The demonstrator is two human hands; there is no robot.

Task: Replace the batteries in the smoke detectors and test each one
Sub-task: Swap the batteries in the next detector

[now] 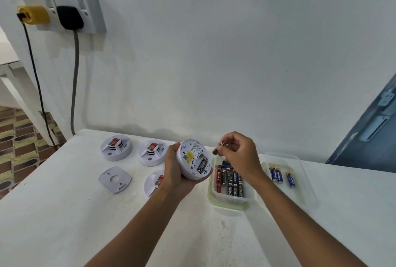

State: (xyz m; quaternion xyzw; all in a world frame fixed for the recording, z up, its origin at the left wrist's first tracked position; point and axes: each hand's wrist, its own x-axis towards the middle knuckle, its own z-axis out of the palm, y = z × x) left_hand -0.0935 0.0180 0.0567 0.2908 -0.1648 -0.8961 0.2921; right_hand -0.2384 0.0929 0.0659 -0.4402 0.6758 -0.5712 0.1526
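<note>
Detector (194, 159) sits gripped in my left hand (174, 170), battery bay up, at 9 o'clock of my right hand (237, 153), which pinches what looks like two batteries (219, 146) end-on, just beside the bay's 2 o'clock rim.

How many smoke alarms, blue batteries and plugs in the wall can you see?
Smoke alarms: 4, three on the table and one in the left hand
Blue batteries: 3
Wall plugs: 2, yellow and black
Total: 9
</note>
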